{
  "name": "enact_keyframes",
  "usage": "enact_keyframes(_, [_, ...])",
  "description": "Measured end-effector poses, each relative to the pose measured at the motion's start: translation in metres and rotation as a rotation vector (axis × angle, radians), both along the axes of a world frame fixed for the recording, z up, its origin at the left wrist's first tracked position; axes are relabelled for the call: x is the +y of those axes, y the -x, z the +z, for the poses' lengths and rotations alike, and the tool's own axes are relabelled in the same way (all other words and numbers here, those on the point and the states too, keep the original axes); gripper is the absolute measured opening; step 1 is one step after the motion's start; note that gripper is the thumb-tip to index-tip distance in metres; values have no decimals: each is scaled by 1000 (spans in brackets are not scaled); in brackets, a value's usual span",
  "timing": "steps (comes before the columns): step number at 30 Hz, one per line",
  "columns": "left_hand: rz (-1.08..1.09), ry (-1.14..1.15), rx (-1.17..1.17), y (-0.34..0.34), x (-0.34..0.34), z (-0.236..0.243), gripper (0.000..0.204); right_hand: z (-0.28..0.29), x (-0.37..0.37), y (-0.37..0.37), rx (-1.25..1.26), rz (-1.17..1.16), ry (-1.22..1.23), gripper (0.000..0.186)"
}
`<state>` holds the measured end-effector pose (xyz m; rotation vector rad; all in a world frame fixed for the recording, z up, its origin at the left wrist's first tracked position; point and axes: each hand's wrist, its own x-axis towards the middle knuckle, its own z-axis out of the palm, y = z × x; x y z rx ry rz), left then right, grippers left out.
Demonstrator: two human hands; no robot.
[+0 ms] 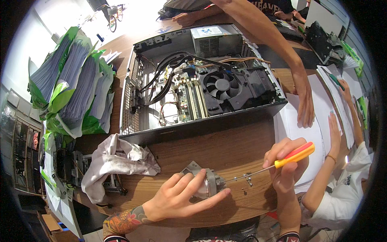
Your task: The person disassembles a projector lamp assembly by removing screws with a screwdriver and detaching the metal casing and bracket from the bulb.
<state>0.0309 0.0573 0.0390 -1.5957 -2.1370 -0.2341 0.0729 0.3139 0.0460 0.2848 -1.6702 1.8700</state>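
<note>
Left hand point(176, 199), fingers half spread, holds the grey metal part point(211, 184), seemingly for steadiness, while right hand point(285, 171) grips a screwdriver point(295, 155) pointed at it.

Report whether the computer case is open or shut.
The computer case is open: its fan and power supply show uncovered inside.

Screwdriver point(295, 155) right, cloth point(115, 161) left, computer case point(201, 127) behind

A flowery tattoo point(127, 221) marks the left forearm point(135, 218); dark cuffs point(289, 237) are striped red and white.
</note>
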Motion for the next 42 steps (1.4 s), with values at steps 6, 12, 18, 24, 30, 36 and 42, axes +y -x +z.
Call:
enact_keyframes(6, [3, 2, 9, 0, 1, 0, 55, 1, 0, 1, -7, 6, 14, 46])
enact_keyframes(12, [-4, 4, 24, 1, -1, -1, 56, 0, -2, 0, -8, -9, 13, 47])
enact_keyframes(18, [5, 17, 8, -1, 0, 1, 55, 2, -1, -1, -22, -4, 5, 46])
enact_keyframes(24, [7, 19, 8, 0, 1, 1, 55, 1, 1, 0, -9, -16, -4, 45])
enact_keyframes(30, [8, 20, 19, -1, 0, 0, 56, 3, -1, 0, -17, 7, 14, 45])
enact_keyframes(36, [9, 24, 16, -1, 0, 0, 56, 1, -2, 0, -20, -35, 26, 45])
enact_keyframes(42, [13, 28, 29, -1, 1, 2, 58, 1, 0, 0, -12, -33, 17, 44])
